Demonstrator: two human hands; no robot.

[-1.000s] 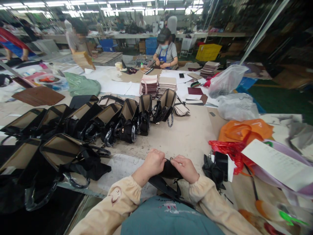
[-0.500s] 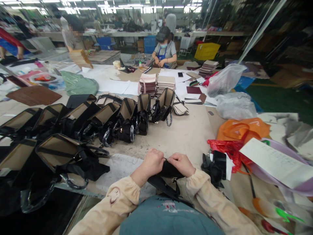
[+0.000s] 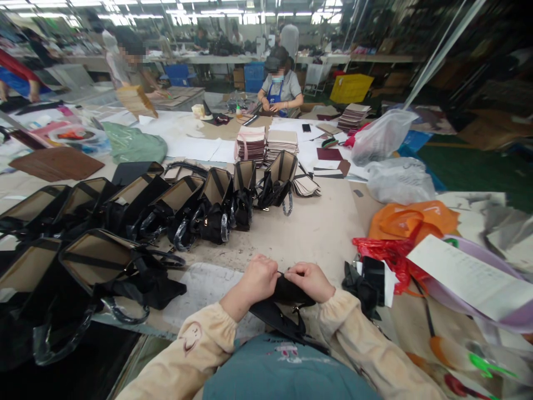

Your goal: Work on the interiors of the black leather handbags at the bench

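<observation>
A black bag piece (image 3: 287, 291) is held up close in front of my body, at the near edge of the table. My left hand (image 3: 260, 279) is closed on its upper edge. Just to the right, my right hand (image 3: 310, 280) pinches the same edge, thumb and forefinger together. The fingertips of both hands are a small gap apart. A small metal fitting and black straps hang below my right hand. The lower part of the piece lies against my teal apron (image 3: 287, 369).
Black bags with tan insides (image 3: 100, 255) stand in rows at left. Right of my hands are black pieces (image 3: 366, 283), a red plastic bag (image 3: 385, 258), an orange bag (image 3: 412, 219) and a lilac basin (image 3: 462, 303). A co-worker (image 3: 280, 89) sits across the table (image 3: 325, 222).
My right hand has shifted slightly right, and its fingers have moved a little along the edge. My left hand keeps its hold with hardly any movement.
</observation>
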